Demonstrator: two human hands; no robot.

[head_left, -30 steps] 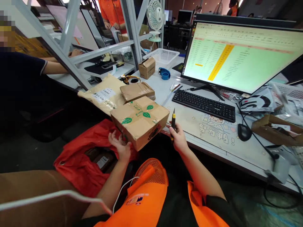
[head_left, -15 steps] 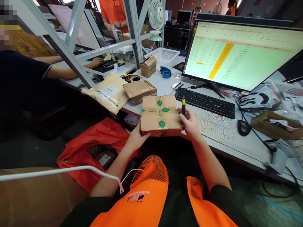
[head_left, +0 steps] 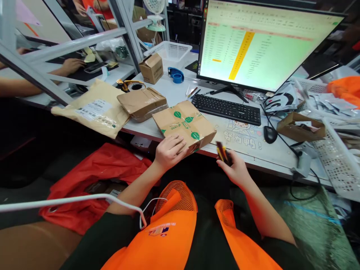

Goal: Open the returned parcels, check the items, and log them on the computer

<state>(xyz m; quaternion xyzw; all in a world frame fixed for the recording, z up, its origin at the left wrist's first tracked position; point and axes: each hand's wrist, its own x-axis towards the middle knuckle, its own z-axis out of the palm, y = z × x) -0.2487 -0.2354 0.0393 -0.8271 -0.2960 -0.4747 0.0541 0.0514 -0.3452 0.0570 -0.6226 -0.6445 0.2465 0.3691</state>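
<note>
Partly beneath the left hand (head_left: 170,153) lies the taped cardboard box (head_left: 193,120).

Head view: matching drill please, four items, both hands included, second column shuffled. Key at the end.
1. Left hand
2. Right hand
3. Mouse
4. Tape dispenser

A. Black, right of the keyboard
B. Holding the yellow-and-black cutter
C. Blue, behind the boxes near the white basket
D. Fingers on the leaf-printed box

Pairs: 1-D, 2-B, 3-A, 4-C

Left hand (head_left: 170,151) palm down, right hand (head_left: 235,167) curled — forearms (head_left: 266,210) angled forward.
</note>
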